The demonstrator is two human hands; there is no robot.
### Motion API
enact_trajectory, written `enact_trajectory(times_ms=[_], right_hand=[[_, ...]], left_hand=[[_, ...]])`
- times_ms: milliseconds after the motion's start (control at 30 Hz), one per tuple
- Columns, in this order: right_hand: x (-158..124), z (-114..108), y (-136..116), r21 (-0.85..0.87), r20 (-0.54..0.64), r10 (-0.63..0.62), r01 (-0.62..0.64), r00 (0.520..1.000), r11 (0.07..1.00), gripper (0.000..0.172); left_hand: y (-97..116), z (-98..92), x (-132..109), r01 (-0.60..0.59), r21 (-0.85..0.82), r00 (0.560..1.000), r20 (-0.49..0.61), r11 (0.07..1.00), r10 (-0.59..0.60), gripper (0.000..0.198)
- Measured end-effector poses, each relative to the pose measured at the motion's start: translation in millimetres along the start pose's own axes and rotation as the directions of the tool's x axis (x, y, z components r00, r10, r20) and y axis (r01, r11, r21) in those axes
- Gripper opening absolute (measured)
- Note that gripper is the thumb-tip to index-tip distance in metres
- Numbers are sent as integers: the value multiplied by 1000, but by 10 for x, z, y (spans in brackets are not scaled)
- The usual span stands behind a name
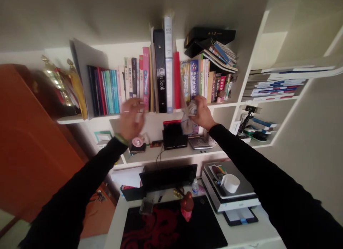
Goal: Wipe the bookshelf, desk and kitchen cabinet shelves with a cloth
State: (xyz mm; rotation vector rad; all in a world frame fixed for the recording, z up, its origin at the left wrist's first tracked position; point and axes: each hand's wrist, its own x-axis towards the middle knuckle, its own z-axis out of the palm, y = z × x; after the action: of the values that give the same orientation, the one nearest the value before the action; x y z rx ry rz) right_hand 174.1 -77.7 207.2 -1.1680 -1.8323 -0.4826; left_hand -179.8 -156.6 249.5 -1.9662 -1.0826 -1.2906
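My right hand [203, 113] grips a crumpled pale cloth [188, 123] at the front edge of the upper shelf [107, 118], just below a blue dictionary [194, 75] and beside a red folder [177, 81]. The cloth hangs down past the shelf edge. Raised at the same height, my left hand [132, 118] is slightly blurred, its fingers apart and nothing seen in them. It is in front of the lower ends of upright books, close to a pink book [145, 77]. A black binder [160, 72] and a white binder [168, 63] stand between the two hands.
Gold trophies [57, 81] stand at the shelf's left end. Below are a black monitor [168, 177], a printer [227, 184] with a white paper roll [230, 183] on it, a water bottle [195, 186] and a reddish figurine [187, 205] on a dark desk mat [203, 227]. An orange door [34, 145] is at left.
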Motion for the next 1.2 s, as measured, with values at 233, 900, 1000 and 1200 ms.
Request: enact_trajectory(times_ms=[233, 900, 1000, 1200], right_hand=[[-130, 61, 24, 38, -44, 115, -113, 992, 993, 61], [127, -75, -220, -265, 116, 43, -11, 992, 964, 50], [165, 26, -336, -177, 139, -25, 50, 990, 983, 54], [28, -269, 179, -158, 224, -54, 91, 973, 983, 65]], left_hand=[[851, 966, 641, -471, -197, 794, 330, 860, 511, 49], [646, 1034, 886, -616, -141, 704, 344, 775, 622, 39], [642, 1051, 885, -630, -123, 703, 329, 767, 631, 40], [618, 1074, 866, -630, -100, 718, 303, 770, 626, 41]])
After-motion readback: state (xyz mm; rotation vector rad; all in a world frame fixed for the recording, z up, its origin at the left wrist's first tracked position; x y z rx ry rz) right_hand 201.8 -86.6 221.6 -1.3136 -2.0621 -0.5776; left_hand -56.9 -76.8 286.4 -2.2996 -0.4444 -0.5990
